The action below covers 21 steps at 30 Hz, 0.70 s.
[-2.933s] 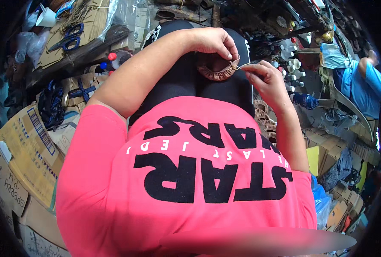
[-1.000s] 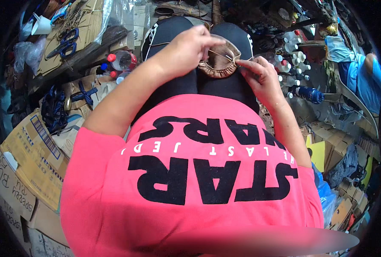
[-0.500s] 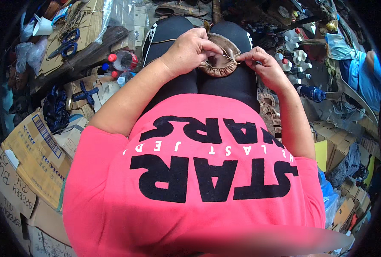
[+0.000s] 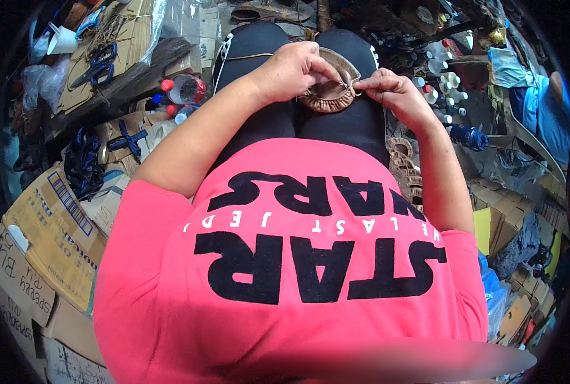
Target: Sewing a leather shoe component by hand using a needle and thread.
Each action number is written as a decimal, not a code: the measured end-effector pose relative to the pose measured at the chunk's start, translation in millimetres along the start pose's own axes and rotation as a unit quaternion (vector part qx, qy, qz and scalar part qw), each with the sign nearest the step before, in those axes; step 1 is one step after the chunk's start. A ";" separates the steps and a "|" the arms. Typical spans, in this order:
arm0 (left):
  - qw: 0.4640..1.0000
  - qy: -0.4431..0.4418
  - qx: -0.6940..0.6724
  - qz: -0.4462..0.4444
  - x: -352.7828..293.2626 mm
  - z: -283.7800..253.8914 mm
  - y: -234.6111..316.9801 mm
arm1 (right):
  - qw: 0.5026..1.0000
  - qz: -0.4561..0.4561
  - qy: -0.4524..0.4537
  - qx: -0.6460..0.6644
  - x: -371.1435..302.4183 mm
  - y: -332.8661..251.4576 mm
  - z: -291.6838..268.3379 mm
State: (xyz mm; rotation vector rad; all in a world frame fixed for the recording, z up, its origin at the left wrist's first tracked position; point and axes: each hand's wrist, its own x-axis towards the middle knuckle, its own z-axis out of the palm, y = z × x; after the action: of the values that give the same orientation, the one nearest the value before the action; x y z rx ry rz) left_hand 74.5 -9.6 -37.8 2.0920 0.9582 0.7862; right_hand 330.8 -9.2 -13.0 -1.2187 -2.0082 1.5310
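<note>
A brown leather shoe upper [image 4: 328, 104] with a puckered, gathered edge rests across my thighs. My left hand [image 4: 297, 69] reaches over its far left side, index finger and thumb closed near the right rim. What they pinch is too small to make out. At that right rim my right hand [image 4: 392, 89] is closed, its fingertips pinching the upper's edge beside a small loop of tan lace [image 4: 356, 94]. A strand of lace [image 4: 249, 57] also runs leftward over my left thigh from behind the left wrist.
Blue-handled scissors [image 4: 96, 72] lie on stacked cardboard at the left, near a red-capped bottle [image 4: 185, 89]. Several bottles [image 4: 440, 64] crowd the right side. More gathered leather pieces [image 4: 401, 150] lie by my right thigh. Cardboard boxes [image 4: 51, 233] fill the lower left.
My left fingertips have shifted slightly right, closer to the right hand at the rim. The right hand has stayed nearly in place, still pinching the edge.
</note>
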 end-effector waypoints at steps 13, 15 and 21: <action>0.961 -0.014 -0.225 -0.160 -3.1 6.0 21.0 | 0.995 0.039 0.053 0.076 -6.5 -13.1 18.8; 0.957 -0.031 -0.213 -0.195 -3.2 9.9 20.2 | 0.988 0.060 0.058 0.128 -4.8 -9.5 22.3; 0.956 -0.027 -0.228 -0.184 8.0 20.3 16.3 | 0.992 0.053 0.066 0.089 4.6 -10.1 19.9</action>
State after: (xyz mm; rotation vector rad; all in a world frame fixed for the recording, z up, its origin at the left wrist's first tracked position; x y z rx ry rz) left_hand 100.3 -17.9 -34.7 1.4750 0.9883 0.6738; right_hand 310.0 -18.4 -12.1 -1.3337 -1.7090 1.5948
